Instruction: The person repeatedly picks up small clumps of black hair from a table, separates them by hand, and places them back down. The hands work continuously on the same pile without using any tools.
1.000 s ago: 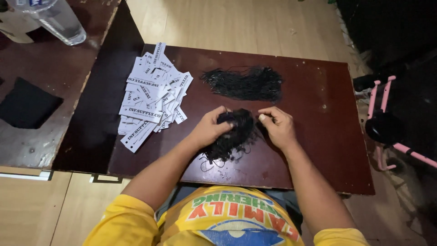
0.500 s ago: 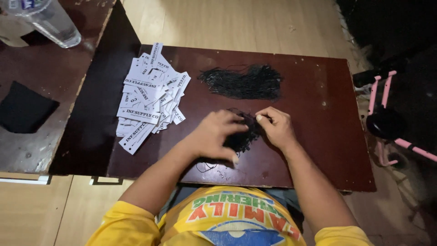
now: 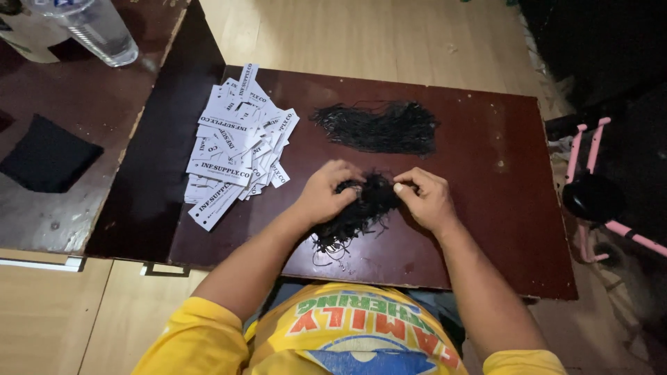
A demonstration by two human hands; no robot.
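On the dark reddish-brown board (image 3: 486, 229) in front of the person lies a loose bundle of thin black strings (image 3: 358, 212), and both hands are in it. The bundle's long axis runs on a slant: its upper end sits between the two hands toward the person's right, and its frayed, looser end trails down toward the person's left and the near edge of the board. The left hand (image 3: 326, 194) lies over the left side of the bundle, fingers curled down onto the strings and pressing or loosely clutching them. The right hand (image 3: 427, 198) meets the upper end of the bundle, its thumb and forefinger pinched together on what looks like a strand or two; the rest of its fingers are folded in. Farther back on the board, well apart from the hands, a second, flatter pile of black strings (image 3: 379, 128) lies with its length running left to right. To the left of that, a fanned heap of white paper tags (image 3: 236, 149) with dark print overlaps the board's left part. Beyond the board, on a worn brown table (image 3: 83, 104), stand a clear plastic bottle (image 3: 94, 28) and a black cloth (image 3: 45, 156). A pink-framed thing (image 3: 590, 160) stands at the right.
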